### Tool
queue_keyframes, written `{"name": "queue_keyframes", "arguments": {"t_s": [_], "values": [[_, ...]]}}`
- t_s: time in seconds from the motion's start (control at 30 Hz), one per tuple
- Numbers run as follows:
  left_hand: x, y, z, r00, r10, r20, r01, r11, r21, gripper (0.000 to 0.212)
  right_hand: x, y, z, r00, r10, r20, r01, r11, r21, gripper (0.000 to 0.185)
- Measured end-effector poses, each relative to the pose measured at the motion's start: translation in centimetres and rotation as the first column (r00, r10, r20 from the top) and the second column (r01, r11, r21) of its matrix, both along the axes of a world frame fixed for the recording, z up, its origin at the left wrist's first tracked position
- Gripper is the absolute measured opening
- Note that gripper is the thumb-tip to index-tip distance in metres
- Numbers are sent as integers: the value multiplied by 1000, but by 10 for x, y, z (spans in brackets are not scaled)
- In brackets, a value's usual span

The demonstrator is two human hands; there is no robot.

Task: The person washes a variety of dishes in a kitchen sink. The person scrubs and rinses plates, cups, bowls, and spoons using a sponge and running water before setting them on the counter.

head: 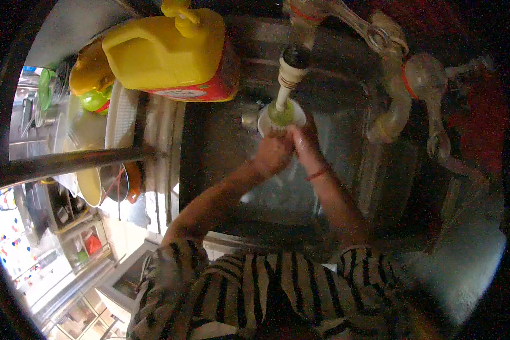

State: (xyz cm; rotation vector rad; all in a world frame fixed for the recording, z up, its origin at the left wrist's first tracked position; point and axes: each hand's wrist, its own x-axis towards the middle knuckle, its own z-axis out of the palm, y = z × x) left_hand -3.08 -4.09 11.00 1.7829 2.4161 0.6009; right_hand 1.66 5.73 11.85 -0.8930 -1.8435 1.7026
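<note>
Both of my hands are together over the middle of a dim sink (pixel 276 199). Between them is a small white bowl (pixel 298 114) with a green inside, directly under the white flexible spout (pixel 285 87) of a tap. My right hand (pixel 304 138) grips the bowl's right side, its thumb along the near rim and a red band round the wrist. The closed fingers of my left hand (pixel 274 151) are against the near rim; what lies under them is hidden. Left of the bowl, a small metal piece (pixel 250 120) sits on the sink floor.
A large yellow jug (pixel 165 55) with a red label stands at the sink's upper left. Metal tap fittings with long levers (pixel 437 123) and a pipe (pixel 393 106) run along the right. Beyond a dark bar (pixel 68 167) are bowls (pixel 89 187) and a shelf (pixel 83 246).
</note>
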Motion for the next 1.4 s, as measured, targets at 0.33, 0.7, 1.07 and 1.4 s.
{"name": "queue_keyframes", "arguments": {"t_s": [0.33,0.7,1.07,1.4], "values": [[-14,-34,44,346,139,928,-341,940,-14,31,-39,36,15,639,720,-270,-763,636,-112,39],[-32,3,-18,486,187,854,-615,767,182,26,-15,-58,-32,975,-25,-222,-134,732,-668,38],[4,-18,1,974,55,-219,-49,998,33,32,12,-1,-32,995,41,92,20,813,-581,37],[11,-19,4,959,273,-77,-270,962,45,28,11,13,-42,973,215,-79,-226,845,-484,38]]}}
